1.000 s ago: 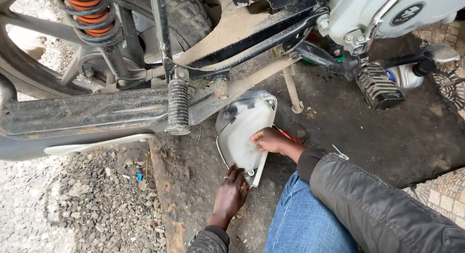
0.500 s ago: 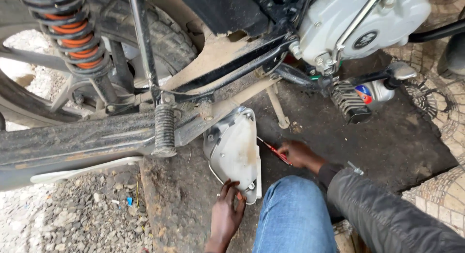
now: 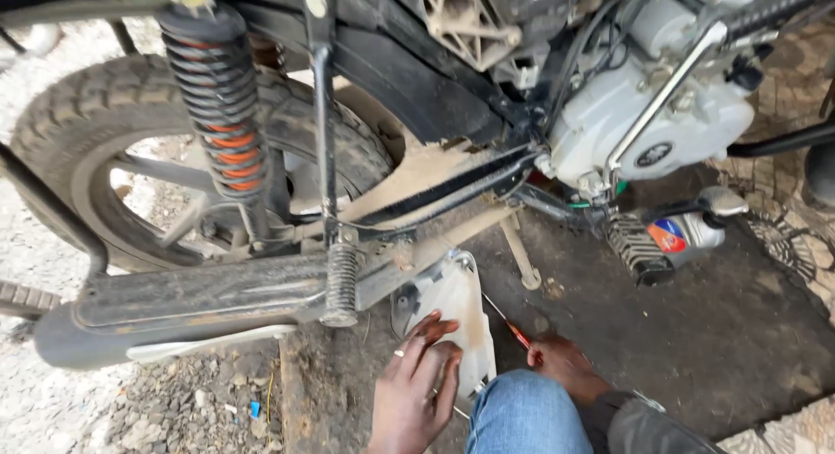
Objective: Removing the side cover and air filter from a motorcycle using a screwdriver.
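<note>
white side cover [image 3: 452, 319] on oily ground [image 3: 713, 332], beside motorcycle [image 3: 452, 115]

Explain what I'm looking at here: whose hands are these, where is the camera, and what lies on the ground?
The single view comes from a camera on the person's head, looking down. Ahead stands a motorcycle: rear wheel, coil shock absorber, exhaust pipe and engine. On the dark oily ground lies a pale plastic cover panel. The left hand rests flat on it. The right hand grips a red-handled screwdriver beside the panel. The blue-jeaned knee is the person's own.
</note>
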